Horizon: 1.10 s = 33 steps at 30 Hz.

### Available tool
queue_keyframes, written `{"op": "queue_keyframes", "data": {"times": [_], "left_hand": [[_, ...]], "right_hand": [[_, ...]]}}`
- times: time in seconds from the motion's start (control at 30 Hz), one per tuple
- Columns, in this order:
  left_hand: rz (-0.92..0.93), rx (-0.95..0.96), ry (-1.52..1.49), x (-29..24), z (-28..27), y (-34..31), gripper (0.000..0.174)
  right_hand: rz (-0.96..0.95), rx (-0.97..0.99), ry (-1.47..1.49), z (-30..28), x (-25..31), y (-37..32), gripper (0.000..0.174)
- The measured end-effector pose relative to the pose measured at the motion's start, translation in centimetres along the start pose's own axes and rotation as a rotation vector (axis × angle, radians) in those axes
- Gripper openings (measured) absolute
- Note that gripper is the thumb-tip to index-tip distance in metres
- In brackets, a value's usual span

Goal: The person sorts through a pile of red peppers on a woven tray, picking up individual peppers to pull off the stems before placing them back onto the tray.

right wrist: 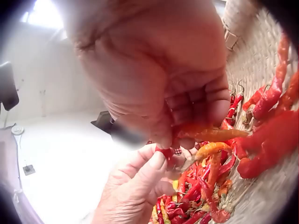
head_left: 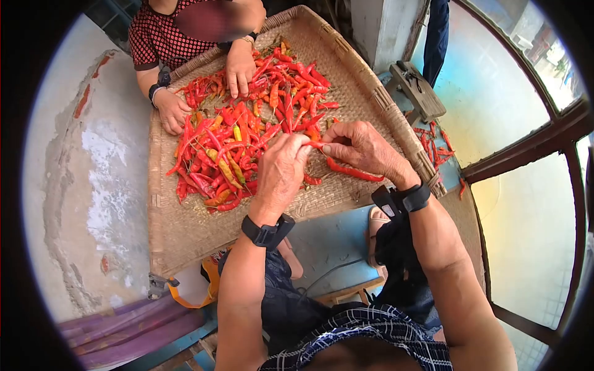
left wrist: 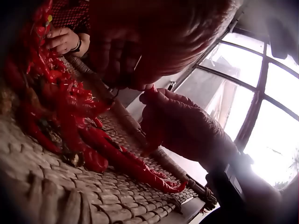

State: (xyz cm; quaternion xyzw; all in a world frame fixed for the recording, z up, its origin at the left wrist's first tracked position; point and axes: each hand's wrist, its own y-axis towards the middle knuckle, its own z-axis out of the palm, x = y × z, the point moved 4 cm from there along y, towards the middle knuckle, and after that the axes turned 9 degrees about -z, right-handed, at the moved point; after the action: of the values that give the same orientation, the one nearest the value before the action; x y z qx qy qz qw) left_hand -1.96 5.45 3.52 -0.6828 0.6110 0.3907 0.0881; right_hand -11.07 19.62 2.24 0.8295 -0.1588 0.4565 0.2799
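Observation:
In the head view my left hand (head_left: pixel 281 170) and right hand (head_left: pixel 362 148) meet over the basket tray (head_left: pixel 396 117). A red chili pepper (head_left: pixel 314 144) runs between them, pinched by thumb and fingers at each side. The right wrist view has the left thumb and fingers of my left hand (right wrist: pixel 133 191) close against the right fingertips, with red pepper (right wrist: pixel 164 151) between. Just below my right hand lies a long red chili (head_left: pixel 354 172) on the weave. A heap of red chilies (head_left: pixel 216 154), with some yellow and orange ones, spreads left of my hands.
Across the tray a person in a checked red top (head_left: pixel 170 40) has one hand (head_left: pixel 240 68) on the heap and another (head_left: pixel 172 110) at its left edge. A small wooden stool (head_left: pixel 417 93) stands at the right, with loose chilies (head_left: pixel 436 145) near it.

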Motion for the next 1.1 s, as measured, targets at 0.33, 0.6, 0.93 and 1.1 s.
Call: {"op": "queue_keyframes", "data": {"times": [0.33,0.6,0.93,1.1], "left_hand": [[-0.287,-0.316,0.015,4.4,-6.5,-0.6,0.016],[-0.174,-0.448,0.305,5.4,-9.3,-2.0,0.025],[0.045,-0.289,0.268,2.1,-6.0,-1.8,0.031],[0.055,-0.146,0.164,1.2,-3.5,-1.7,0.043]], "right_hand": [[-0.191,-0.253,-0.533,-0.2,-1.3,2.0,0.016],[0.017,-0.046,-0.887,4.0,-4.1,3.9,0.015],[0.014,-0.221,-0.360,0.9,0.2,2.2,0.022],[-0.132,-0.096,-0.058,1.3,0.8,1.6,0.027]]}}
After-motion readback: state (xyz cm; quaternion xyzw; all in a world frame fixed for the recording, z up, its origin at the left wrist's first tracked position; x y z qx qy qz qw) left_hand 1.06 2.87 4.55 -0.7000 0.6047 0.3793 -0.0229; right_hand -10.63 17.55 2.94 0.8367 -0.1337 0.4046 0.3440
